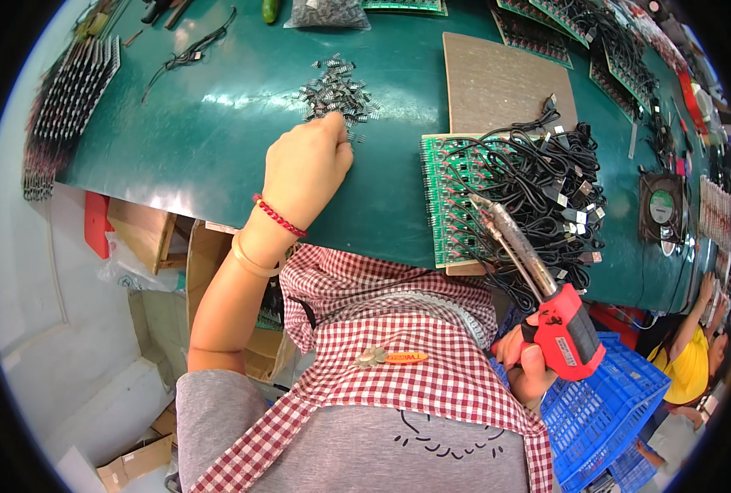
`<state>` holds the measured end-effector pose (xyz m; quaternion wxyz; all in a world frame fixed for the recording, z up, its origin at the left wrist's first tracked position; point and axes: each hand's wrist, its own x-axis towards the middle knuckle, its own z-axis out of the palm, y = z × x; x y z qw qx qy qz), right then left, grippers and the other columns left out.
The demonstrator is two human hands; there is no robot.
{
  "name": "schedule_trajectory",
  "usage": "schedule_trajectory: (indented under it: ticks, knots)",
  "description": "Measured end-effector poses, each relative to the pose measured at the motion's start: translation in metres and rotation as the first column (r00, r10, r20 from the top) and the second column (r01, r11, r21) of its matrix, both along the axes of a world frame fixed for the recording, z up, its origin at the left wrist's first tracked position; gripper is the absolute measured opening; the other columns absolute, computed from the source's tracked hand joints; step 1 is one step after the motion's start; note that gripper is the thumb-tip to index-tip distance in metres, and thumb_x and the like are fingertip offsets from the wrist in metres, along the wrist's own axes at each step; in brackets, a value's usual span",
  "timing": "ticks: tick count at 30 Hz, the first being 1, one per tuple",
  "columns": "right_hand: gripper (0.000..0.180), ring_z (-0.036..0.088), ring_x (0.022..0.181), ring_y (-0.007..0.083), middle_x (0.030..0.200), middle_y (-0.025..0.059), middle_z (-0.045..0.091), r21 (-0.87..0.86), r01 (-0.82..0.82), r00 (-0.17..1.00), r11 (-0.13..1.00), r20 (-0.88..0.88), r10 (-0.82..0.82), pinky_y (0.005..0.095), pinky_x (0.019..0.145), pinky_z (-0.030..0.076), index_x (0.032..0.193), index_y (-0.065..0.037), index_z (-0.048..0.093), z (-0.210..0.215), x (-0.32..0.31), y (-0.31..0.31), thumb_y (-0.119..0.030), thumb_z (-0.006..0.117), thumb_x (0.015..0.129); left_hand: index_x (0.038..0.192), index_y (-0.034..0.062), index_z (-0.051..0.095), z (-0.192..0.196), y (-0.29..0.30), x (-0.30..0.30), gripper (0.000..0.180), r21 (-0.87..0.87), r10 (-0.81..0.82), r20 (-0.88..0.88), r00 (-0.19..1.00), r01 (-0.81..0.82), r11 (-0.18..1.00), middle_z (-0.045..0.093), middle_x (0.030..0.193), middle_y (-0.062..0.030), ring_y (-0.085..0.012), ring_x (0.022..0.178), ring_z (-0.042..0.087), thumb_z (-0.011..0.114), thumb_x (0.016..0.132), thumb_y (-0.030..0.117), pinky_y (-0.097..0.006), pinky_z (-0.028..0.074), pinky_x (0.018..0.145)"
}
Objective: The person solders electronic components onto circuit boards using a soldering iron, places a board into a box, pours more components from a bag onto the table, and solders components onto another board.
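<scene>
My left hand (pixel 309 164), a red bead bracelet and a bangle on its wrist, reaches to the near edge of a loose pile of small black parts with metal pins (pixel 338 89). Its fingers are curled together, and whatever they pinch is hidden under them. In my right hand (pixel 525 366) is a red and black soldering gun (pixel 571 333), its long metal barrel slanting up and left. The barrel's tip appears over a green circuit board panel (pixel 446 193). Black USB cables (pixel 538 185) lie bunched across that panel, some running to the board.
Behind the panel lies a brown board (pixel 505 82). A bag of dark parts (pixel 327 13) sits at the far edge, and stacked boards (pixel 69 103) stand at the left. On the right are a fan (pixel 661 205), blue crates (pixel 604 411) and a person in yellow (pixel 684 366).
</scene>
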<state>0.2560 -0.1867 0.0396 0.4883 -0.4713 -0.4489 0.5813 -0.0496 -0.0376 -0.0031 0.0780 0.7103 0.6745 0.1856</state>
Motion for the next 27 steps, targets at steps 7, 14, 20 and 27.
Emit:
schedule_trajectory:
  ticks: [7, 14, 20, 27]
  knots:
    - [0.043, 0.045, 0.05, 0.0153, 0.057, 0.0071, 0.047, -0.047, 0.0, 0.996, 0.999, -0.093, -0.004, 0.0313, 0.051, 0.043, 0.116, 0.005, 0.036, 0.007, -0.004, 0.01, -0.021, 0.053, 0.086, 0.076, 0.0001, 0.053, 0.002, 0.002, -0.009, 0.006, 0.05, 0.05, 0.248, 0.967, -0.064, 0.997, 0.056, 0.063, -0.0093, -0.0173, 0.054, 0.056, 0.058, 0.074, 0.003, -0.028, 0.043, 0.052]
    - [0.041, 0.04, 0.043, 0.0128, 0.054, 0.0051, 0.043, 0.019, -0.04, 0.997, 0.999, -0.069, 0.042, 0.0275, 0.044, 0.039, 0.115, 0.001, 0.033, 0.009, -0.016, 0.025, -0.029, 0.049, 0.091, 0.078, -0.0033, 0.051, 0.017, -0.021, 0.014, 0.007, -0.268, 0.2, 0.809, 0.553, 0.044, 0.962, 0.06, 0.069, -0.0064, -0.0075, 0.06, 0.058, 0.058, 0.076, -0.003, -0.022, 0.047, 0.054]
    - [0.037, 0.044, 0.05, 0.0144, 0.059, 0.007, 0.044, -0.041, 0.008, 0.998, 0.999, -0.064, -0.011, 0.0288, 0.052, 0.043, 0.119, 0.0, 0.034, 0.011, -0.033, 0.03, -0.015, 0.05, 0.089, 0.087, -0.0042, 0.06, 0.026, -0.042, 0.039, 0.01, -0.282, 0.127, 0.879, 0.46, 0.285, 0.916, 0.059, 0.076, -0.0037, -0.0073, 0.064, 0.059, 0.053, 0.08, -0.007, -0.02, 0.048, 0.056]
    - [0.048, 0.054, 0.081, 0.0171, 0.09, 0.0109, 0.053, -0.206, -0.217, 0.968, 0.954, 0.079, 0.237, 0.0308, 0.074, 0.046, 0.123, 0.0, 0.033, 0.024, -0.045, 0.04, 0.004, 0.057, 0.081, 0.091, 0.0013, 0.058, 0.054, -0.089, 0.08, 0.017, -0.19, -0.016, 0.933, 0.359, 0.531, 0.826, 0.061, 0.081, -0.0067, -0.0155, 0.068, 0.06, 0.06, 0.076, -0.005, -0.026, 0.049, 0.061]
